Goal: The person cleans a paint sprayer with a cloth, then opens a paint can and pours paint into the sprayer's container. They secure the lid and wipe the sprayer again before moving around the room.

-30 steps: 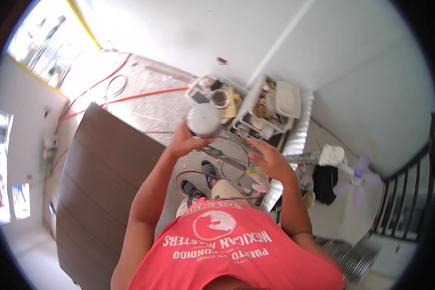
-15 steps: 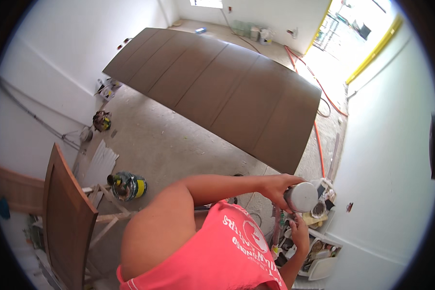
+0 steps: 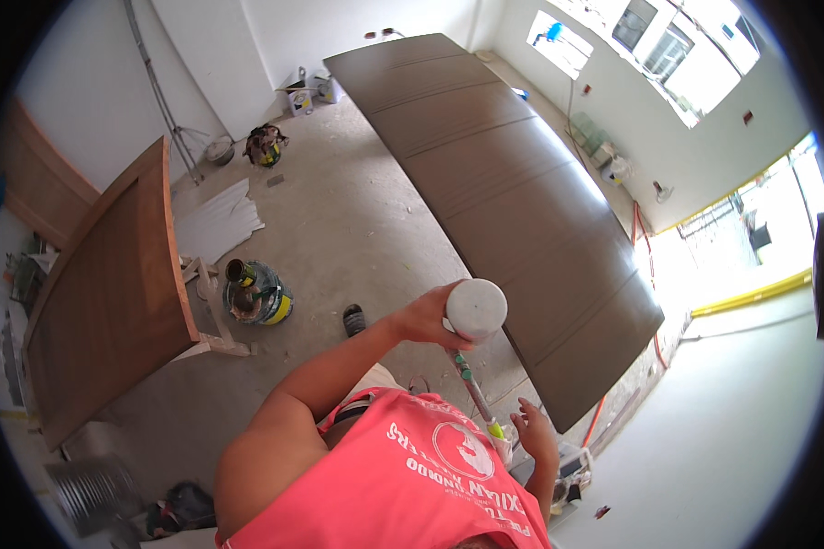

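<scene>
My left hand [image 3: 428, 316] is closed around a spray gun whose round cup [image 3: 477, 311] has a pale grey lid; the gun's body and trigger are mostly hidden under the cup. A hose [image 3: 470, 380] with green marks runs down from it toward my shirt. My right hand [image 3: 533, 430] is held away from it, empty, with fingers apart, near the close corner of a large brown panel [image 3: 531, 210]. Dark grooves cross the panel, which lies flat above the floor.
A brown wooden panel [image 3: 110, 302] leans on a wooden stand at left, beside a paint-smeared bucket [image 3: 258, 295] with a can on top. More tins [image 3: 265, 146] stand by the far left wall. An orange hose [image 3: 595, 423] runs past the big panel's right side.
My view has swung right. The spray gun in my left hand has come away from the cluttered items at right, toward the big panel. My right hand has separated from it and opened.
</scene>
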A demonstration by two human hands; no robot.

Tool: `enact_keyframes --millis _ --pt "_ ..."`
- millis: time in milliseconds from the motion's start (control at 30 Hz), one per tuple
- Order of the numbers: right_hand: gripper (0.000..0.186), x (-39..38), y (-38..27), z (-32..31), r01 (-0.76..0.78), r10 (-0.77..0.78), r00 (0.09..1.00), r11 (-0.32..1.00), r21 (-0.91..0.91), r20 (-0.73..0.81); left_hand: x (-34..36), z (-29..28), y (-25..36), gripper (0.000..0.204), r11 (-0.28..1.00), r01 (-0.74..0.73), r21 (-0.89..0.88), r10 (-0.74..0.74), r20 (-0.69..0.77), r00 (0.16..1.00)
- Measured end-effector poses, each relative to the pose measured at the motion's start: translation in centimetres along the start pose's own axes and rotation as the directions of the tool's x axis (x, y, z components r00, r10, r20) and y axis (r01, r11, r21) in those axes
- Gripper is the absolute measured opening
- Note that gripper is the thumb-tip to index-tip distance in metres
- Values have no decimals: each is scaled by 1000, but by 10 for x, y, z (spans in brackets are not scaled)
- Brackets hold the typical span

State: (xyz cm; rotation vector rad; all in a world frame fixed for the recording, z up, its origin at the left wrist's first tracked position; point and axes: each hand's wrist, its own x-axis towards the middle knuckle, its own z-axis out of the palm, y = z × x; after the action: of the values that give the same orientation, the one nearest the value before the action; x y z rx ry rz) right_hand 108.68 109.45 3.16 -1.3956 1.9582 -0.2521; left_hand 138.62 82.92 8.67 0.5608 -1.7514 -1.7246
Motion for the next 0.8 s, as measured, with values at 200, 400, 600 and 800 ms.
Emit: enact_keyframes --millis 200,400,600,800 --pt "48 152 -137 42 92 -72 978 991 -92 195 -36 -227 -23 80 1000 -10 20 15 -273 962" --pt "46 302 -335 64 257 -219 926 962 -88 307 -90 -457 -9 66 996 76 -45 -88 -512 854" --pt "47 408 -458 79 334 -276 888 936 -106 368 -115 -633 14 68 993 9 121 76 -679 731" --pt "47 518 -509 106 372 -284 862 917 -144 419 -123 -771 13 72 995 -11 97 80 -754 652"
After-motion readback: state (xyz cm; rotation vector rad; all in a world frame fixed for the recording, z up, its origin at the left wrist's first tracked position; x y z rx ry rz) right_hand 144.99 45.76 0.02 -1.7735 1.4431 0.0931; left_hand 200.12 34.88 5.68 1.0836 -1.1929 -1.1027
